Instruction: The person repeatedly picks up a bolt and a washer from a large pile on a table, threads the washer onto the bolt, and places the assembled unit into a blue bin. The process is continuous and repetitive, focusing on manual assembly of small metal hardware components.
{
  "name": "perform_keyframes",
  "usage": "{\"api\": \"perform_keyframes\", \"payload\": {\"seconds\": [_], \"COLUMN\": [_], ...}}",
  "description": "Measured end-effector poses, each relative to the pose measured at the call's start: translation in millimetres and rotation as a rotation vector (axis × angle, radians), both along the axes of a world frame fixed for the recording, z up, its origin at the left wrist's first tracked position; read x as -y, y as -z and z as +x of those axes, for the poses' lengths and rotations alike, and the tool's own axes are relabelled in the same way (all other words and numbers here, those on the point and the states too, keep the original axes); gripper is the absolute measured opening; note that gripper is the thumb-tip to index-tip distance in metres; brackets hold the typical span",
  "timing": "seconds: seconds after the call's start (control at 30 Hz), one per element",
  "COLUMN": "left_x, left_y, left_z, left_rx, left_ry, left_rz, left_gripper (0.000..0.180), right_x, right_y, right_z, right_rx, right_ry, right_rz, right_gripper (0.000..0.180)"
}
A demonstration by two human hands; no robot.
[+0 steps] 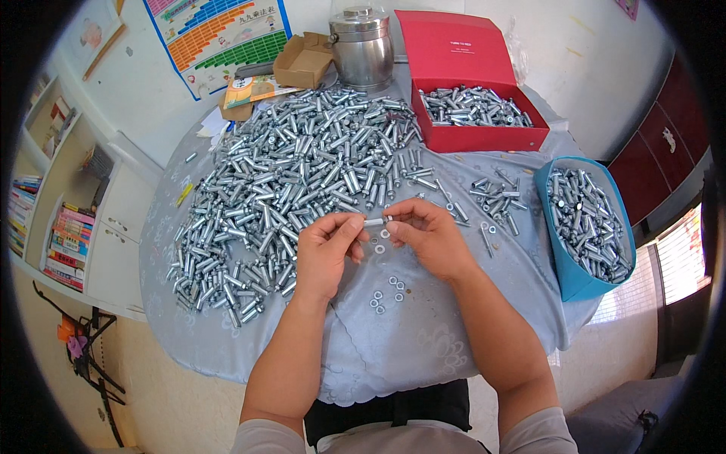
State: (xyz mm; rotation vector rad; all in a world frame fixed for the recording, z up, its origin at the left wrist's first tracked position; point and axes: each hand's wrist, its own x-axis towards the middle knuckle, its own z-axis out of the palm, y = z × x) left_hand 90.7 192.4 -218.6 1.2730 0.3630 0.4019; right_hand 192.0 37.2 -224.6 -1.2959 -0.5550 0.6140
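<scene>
Between my two hands lies a silver expansion bolt [374, 222], held roughly level over the table. My left hand [321, 250] is closed, thumb and fingers pinching its left end. The fingertips of my right hand [427, 236] close on its right end; they hide whether a nut or washer sits there. Just below the bolt, a few loose washers [380, 249] lie on the cloth. Nearer to me is a small cluster of hex nuts [378, 295]. A large heap of metal expansion bolts [302, 166] spreads to the left and beyond my hands.
A red box [484, 140] with its lid up holds more bolts at the back right. On the right stands a blue fabric bin [561, 253], also full of them. Loose bolts [499, 198] lie between. A steel pot [361, 53] and cardboard tray [302, 64] stand behind the heap.
</scene>
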Motion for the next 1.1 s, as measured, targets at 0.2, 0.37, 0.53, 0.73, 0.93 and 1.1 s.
{"api": "perform_keyframes", "payload": {"seconds": [0.2,0.37,0.53,0.73,0.93,1.1], "left_x": [-5,-5,2,-14,1,2], "left_y": [5,1,4,9,2,2], "left_z": [-2,-2,2,-2,0,-1], "left_rx": [-0.055,-0.1,0.051,-0.015,0.003,-0.013], "left_ry": [-0.003,-0.014,-0.05,0.008,0.05,0.059], "left_rz": [0.013,0.061,-0.004,-0.198,-0.041,-0.009], "left_gripper": [0.026,0.029,0.022,0.016,0.022,0.023], "right_x": [0,1,-1,0,3,4], "right_y": [0,2,1,3,-12,-6], "right_z": [-5,-5,-5,1,0,1], "right_rx": [0.29,0.345,0.198,0.067,-0.345,-0.192], "right_ry": [0.088,0.068,0.052,0.084,0.003,-0.047], "right_rz": [-0.036,-0.043,-0.051,0.078,-0.004,-0.087], "right_gripper": [0.018,0.018,0.019,0.02,0.022,0.023]}}
